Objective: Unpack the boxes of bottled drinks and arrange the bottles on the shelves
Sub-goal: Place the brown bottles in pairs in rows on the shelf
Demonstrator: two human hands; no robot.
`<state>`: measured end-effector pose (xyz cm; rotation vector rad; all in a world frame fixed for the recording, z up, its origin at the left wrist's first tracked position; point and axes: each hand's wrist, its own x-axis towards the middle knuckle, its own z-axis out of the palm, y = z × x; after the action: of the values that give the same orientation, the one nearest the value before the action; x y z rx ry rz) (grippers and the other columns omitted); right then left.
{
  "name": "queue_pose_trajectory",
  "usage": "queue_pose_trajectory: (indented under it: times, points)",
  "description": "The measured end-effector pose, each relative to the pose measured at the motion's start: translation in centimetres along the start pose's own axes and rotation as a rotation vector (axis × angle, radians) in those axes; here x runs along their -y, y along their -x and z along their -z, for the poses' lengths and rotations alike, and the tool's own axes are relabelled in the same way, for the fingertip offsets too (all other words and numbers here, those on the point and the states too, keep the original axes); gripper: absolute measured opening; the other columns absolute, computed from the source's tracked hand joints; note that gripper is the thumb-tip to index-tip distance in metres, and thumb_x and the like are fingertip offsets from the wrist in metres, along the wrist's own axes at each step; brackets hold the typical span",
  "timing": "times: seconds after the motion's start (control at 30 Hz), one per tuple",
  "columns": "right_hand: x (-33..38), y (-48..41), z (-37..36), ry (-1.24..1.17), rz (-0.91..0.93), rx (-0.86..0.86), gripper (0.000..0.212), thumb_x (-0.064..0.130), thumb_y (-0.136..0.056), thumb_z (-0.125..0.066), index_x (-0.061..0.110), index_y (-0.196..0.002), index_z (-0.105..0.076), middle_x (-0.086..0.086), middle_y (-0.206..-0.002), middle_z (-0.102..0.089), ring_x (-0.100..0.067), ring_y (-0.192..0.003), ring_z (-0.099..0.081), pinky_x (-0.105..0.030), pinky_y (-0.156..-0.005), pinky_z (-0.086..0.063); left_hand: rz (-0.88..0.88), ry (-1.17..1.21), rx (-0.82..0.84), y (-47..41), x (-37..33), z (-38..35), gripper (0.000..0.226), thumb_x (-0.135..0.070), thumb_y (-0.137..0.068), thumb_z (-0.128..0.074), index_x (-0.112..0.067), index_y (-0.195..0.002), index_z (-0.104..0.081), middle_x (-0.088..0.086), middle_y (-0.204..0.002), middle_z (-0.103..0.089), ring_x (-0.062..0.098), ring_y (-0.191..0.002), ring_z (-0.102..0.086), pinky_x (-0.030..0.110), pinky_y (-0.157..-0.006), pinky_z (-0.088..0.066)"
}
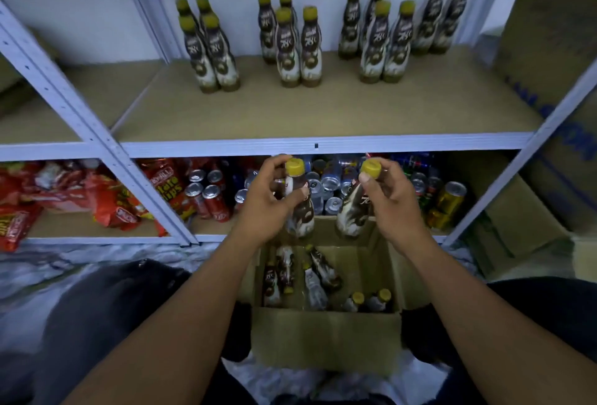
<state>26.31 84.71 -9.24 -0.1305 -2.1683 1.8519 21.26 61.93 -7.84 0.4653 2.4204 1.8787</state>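
My left hand (269, 197) grips a yellow-capped brown-and-white drink bottle (302, 220) by its neck. My right hand (392, 201) grips a second such bottle (352, 214), tilted, with the thumb at its cap. Both bottles hang above an open cardboard box (326, 336) on the floor between my knees. Several more bottles (318, 278) lie or stand inside it. On the upper shelf (323, 113) stand several matching bottles (298, 46) in small groups toward the back.
The lower shelf holds drink cans (326, 185) in the middle, red snack bags (106, 197) to the left and gold cans (447, 201) at the right. Large cardboard boxes (555, 88) stand to the right of the rack. Metal uprights (80, 107) frame the bays.
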Motion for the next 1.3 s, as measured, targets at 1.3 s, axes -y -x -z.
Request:
queue_pose_trajectory:
  times: [1.3]
  points:
    - [6.6, -18.3, -0.7, 0.300, 0.365, -0.164, 0.039, 0.042, -0.098, -0.062, 0.039, -0.135, -0.049, 0.013, -0.119, -0.068, -0.007, -0.107, -0.066, -0.042, -0.092, -0.056, -0.269, -0.024, -0.114, -17.8, -6.1, 1.4, 0.059, -0.018, -0.091, -0.077, -0.036, -0.141, -0.050, -0.027, -0.127, -0.064, -0.008, -0.121, -0.057, 0.013, -0.100, -0.044]
